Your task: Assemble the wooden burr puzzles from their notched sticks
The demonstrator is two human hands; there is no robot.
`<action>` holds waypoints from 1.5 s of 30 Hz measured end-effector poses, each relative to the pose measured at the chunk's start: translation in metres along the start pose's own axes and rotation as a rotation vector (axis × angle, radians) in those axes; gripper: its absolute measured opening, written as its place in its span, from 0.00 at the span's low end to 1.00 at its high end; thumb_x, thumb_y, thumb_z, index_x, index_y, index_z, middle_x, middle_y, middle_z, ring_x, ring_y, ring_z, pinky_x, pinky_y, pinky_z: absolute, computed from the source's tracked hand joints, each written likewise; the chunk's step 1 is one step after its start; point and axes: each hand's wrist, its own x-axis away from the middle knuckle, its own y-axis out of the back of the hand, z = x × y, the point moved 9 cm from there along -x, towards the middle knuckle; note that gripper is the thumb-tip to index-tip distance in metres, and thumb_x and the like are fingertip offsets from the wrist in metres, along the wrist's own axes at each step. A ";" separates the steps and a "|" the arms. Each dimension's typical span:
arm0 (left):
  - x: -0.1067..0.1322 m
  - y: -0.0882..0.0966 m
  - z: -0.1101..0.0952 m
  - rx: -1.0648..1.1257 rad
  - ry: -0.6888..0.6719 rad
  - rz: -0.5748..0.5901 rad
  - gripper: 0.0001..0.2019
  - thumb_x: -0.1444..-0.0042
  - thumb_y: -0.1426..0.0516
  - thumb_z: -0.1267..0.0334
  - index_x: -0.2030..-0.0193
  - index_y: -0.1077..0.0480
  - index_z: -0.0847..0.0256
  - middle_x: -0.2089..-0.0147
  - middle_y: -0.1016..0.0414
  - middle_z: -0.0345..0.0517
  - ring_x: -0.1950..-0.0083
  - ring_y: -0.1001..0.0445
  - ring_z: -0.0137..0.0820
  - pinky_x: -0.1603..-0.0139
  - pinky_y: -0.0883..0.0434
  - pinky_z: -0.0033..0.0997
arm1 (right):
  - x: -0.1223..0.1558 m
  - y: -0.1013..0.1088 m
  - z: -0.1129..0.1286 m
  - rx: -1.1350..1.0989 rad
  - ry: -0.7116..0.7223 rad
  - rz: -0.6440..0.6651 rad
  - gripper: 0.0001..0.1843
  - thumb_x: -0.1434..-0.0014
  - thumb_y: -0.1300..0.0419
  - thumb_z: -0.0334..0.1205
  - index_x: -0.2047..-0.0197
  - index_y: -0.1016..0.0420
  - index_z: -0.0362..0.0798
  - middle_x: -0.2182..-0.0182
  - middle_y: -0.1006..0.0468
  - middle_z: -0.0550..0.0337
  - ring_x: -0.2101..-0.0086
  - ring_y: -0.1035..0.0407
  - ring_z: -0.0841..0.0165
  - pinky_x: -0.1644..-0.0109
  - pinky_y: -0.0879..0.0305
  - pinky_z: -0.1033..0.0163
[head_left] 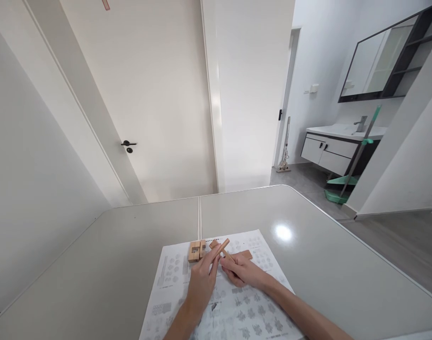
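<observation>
Sticks (224, 244): we pinch one in left hand (200, 278), one in right hand (243, 272), seemingly unjoined; blocks (194, 252) grouped on sheet (166, 288); flat piece (247, 255) remains aside.

This looks like a home: beyond the table (244, 212), a washbasin (334, 129) with a tap (360, 124) tops a white drawer cabinet (332, 150), under a mirror (382, 59) flanked by dark-framed open shelves (412, 63). A mop (283, 163) leans at the wall, a green dustpan (336, 196) stands by the cabinet, and a plain pale door (159, 94) carries a black lever handle (129, 143).
</observation>
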 end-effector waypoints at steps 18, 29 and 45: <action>0.002 0.001 0.014 0.090 0.199 -0.001 0.20 0.29 0.48 0.57 0.33 0.39 0.46 0.40 0.21 0.44 0.46 0.18 0.38 0.47 0.20 0.40 | 0.001 -0.001 -0.002 -0.231 -0.015 0.037 0.31 0.34 0.43 0.63 0.79 0.40 0.50 0.91 0.41 0.71 0.88 0.52 0.77 0.83 0.58 0.67; -0.001 0.002 0.008 0.295 0.280 -0.011 0.28 0.33 0.43 0.53 0.30 0.47 0.51 0.41 0.24 0.52 0.43 0.23 0.40 0.40 0.27 0.48 | 0.008 0.004 -0.006 -0.531 -0.082 0.130 0.26 0.37 0.39 0.60 0.75 0.42 0.51 0.91 0.47 0.77 0.90 0.58 0.78 0.85 0.60 0.69; -0.013 -0.002 -0.020 0.806 0.268 0.280 0.20 0.40 0.39 0.42 0.48 0.21 0.51 0.29 0.34 0.50 0.29 0.36 0.51 0.31 0.35 0.55 | 0.020 -0.015 -0.042 -0.673 -0.220 0.566 0.30 0.33 0.53 0.66 0.77 0.51 0.54 0.96 0.46 0.74 0.95 0.60 0.76 0.92 0.56 0.71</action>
